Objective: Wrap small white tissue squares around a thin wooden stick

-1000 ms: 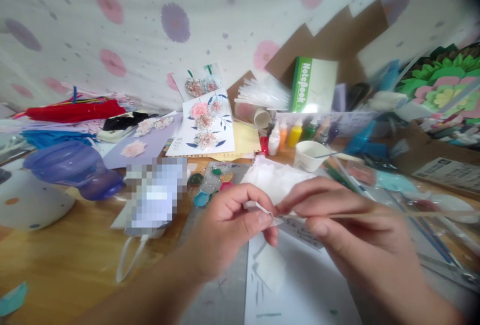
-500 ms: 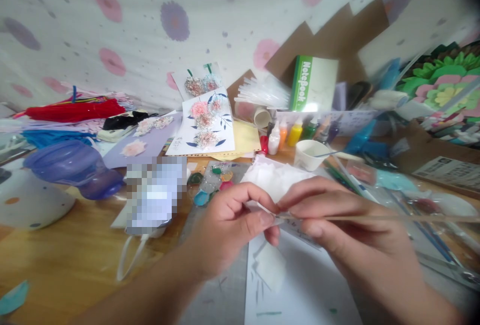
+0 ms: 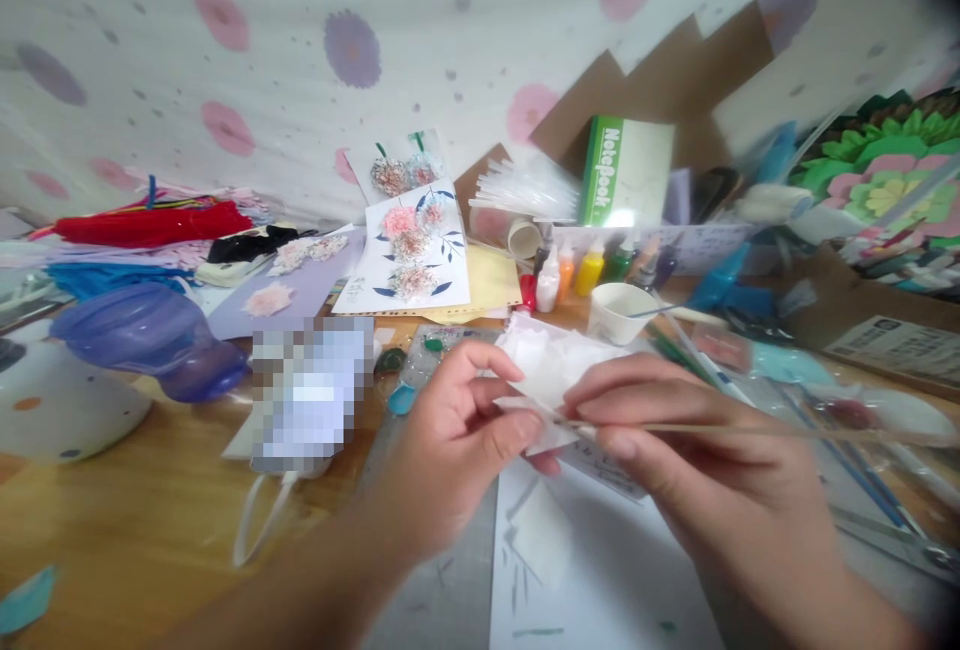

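Above a sheet of white paper (image 3: 600,570), my left hand (image 3: 472,430) pinches a small white paper piece (image 3: 544,430) between thumb and fingers. My right hand (image 3: 697,460) grips a thin light-brown stick (image 3: 720,430), which stretches off to the right. The stick's tip is at the paper piece; blur hides whether they touch. Behind the hands lies crumpled white tissue (image 3: 540,360). Under my hands, the white sheet bears grey and green strokes and a pale cut piece (image 3: 544,535).
A grey cutting mat (image 3: 420,590) lies under the sheet. Beyond are a white cup (image 3: 619,313), paint bottles (image 3: 590,268), a notebook (image 3: 634,170) and flower cards (image 3: 412,250). To the left stand a phone (image 3: 311,395) and a purple container (image 3: 150,335); brushes (image 3: 855,460) lie right.
My left index finger has lifted away from the right fingertips, and more of the white paper piece shows. The hands are slightly farther apart. The camera view has shifted a little.
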`<act>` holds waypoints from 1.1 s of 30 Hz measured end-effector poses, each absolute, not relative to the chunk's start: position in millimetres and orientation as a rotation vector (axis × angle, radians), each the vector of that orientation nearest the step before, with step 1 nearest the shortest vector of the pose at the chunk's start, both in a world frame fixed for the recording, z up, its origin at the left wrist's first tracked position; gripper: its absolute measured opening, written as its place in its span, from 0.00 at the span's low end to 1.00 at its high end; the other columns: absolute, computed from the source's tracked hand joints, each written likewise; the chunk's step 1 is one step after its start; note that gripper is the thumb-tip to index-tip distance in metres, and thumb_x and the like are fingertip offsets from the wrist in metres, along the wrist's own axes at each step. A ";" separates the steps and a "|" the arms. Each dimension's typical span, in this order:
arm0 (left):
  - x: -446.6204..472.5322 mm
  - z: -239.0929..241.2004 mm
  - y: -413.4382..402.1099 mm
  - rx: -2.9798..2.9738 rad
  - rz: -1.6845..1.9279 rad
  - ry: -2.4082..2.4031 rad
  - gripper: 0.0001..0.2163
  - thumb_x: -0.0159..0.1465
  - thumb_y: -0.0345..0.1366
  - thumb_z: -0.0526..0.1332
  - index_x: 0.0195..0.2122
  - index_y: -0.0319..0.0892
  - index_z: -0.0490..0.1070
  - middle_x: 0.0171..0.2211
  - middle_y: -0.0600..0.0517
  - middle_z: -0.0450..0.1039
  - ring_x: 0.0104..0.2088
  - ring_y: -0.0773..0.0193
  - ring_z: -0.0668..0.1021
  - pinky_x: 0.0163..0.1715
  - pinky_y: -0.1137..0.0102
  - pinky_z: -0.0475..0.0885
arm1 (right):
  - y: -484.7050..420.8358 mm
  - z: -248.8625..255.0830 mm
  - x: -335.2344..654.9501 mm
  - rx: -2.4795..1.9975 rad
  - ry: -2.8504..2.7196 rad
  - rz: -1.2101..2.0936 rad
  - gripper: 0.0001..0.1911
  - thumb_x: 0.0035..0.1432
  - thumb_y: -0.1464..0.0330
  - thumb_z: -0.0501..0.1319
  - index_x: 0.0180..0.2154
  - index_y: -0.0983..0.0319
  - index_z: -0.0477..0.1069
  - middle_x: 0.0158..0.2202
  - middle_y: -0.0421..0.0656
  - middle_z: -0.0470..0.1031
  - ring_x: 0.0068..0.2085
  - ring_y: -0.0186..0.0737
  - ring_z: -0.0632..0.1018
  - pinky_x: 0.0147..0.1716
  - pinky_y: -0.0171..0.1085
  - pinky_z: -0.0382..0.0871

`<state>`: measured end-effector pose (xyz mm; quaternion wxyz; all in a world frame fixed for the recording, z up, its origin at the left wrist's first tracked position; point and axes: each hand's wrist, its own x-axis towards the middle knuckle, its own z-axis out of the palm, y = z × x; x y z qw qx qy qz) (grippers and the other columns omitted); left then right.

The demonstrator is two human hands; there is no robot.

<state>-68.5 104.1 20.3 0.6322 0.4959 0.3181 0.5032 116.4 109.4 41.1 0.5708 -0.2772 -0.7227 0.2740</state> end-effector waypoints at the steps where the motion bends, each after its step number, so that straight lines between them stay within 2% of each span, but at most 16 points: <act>1: -69.4 20.2 102.3 1.217 1.213 0.784 0.09 0.65 0.33 0.63 0.41 0.48 0.62 0.28 0.58 0.77 0.27 0.65 0.81 0.29 0.69 0.74 | 109.5 40.3 116.1 -0.663 -1.692 0.610 0.12 0.57 0.76 0.66 0.37 0.53 0.81 0.33 0.38 0.83 0.39 0.40 0.81 0.38 0.37 0.79; 5: -73.3 23.7 95.3 1.748 1.436 0.986 0.10 0.64 0.25 0.60 0.40 0.49 0.68 0.27 0.58 0.76 0.27 0.66 0.79 0.32 0.70 0.71 | 108.5 36.8 116.1 -0.707 -1.708 0.525 0.12 0.57 0.75 0.66 0.39 0.52 0.80 0.36 0.39 0.82 0.41 0.40 0.81 0.39 0.37 0.79; 8: -74.4 27.7 95.4 1.924 1.406 1.017 0.10 0.63 0.22 0.59 0.35 0.47 0.73 0.29 0.56 0.77 0.28 0.68 0.76 0.31 0.71 0.68 | 106.6 37.5 117.9 -0.701 -1.780 0.487 0.10 0.58 0.74 0.65 0.39 0.54 0.80 0.38 0.41 0.82 0.40 0.40 0.82 0.37 0.36 0.80; 13: -70.9 29.9 100.2 1.677 1.268 0.984 0.02 0.61 0.32 0.61 0.32 0.41 0.72 0.27 0.53 0.72 0.29 0.64 0.73 0.31 0.69 0.67 | 105.8 44.1 120.3 -0.698 -1.953 0.326 0.07 0.60 0.71 0.64 0.39 0.55 0.79 0.39 0.45 0.82 0.38 0.42 0.84 0.32 0.33 0.82; 16: -68.2 28.5 102.7 1.450 1.202 0.965 0.09 0.60 0.39 0.63 0.28 0.40 0.70 0.24 0.54 0.67 0.27 0.66 0.69 0.29 0.69 0.64 | 107.0 40.7 121.5 -0.638 -2.018 0.246 0.08 0.61 0.69 0.62 0.40 0.55 0.79 0.38 0.47 0.82 0.36 0.44 0.85 0.28 0.32 0.82; 18: -66.8 26.3 104.3 1.325 1.197 0.969 0.11 0.59 0.42 0.65 0.27 0.40 0.70 0.25 0.53 0.68 0.29 0.65 0.70 0.30 0.69 0.64 | 108.5 35.5 123.7 -0.625 -2.000 0.213 0.09 0.63 0.68 0.60 0.41 0.55 0.79 0.39 0.46 0.82 0.37 0.43 0.85 0.30 0.32 0.82; 23: -65.3 18.4 106.2 1.177 1.232 0.944 0.10 0.60 0.41 0.65 0.28 0.39 0.72 0.26 0.52 0.70 0.30 0.64 0.71 0.33 0.68 0.65 | 112.4 34.7 129.2 -0.577 -2.218 0.066 0.10 0.64 0.71 0.59 0.45 0.60 0.77 0.43 0.48 0.81 0.42 0.36 0.84 0.40 0.24 0.79; 28: -66.7 15.0 106.4 1.142 1.249 0.898 0.10 0.64 0.40 0.62 0.29 0.40 0.72 0.27 0.53 0.70 0.32 0.64 0.71 0.35 0.67 0.65 | 110.0 44.2 119.2 -0.655 -2.106 0.057 0.09 0.65 0.70 0.58 0.38 0.62 0.79 0.37 0.47 0.81 0.37 0.32 0.84 0.37 0.20 0.77; 33: -69.5 14.3 107.0 1.157 1.245 0.899 0.11 0.65 0.42 0.61 0.30 0.41 0.72 0.27 0.54 0.68 0.32 0.64 0.69 0.34 0.68 0.64 | 107.7 39.5 115.9 -0.678 -2.031 0.184 0.07 0.63 0.71 0.60 0.39 0.61 0.78 0.38 0.45 0.81 0.38 0.31 0.83 0.39 0.22 0.77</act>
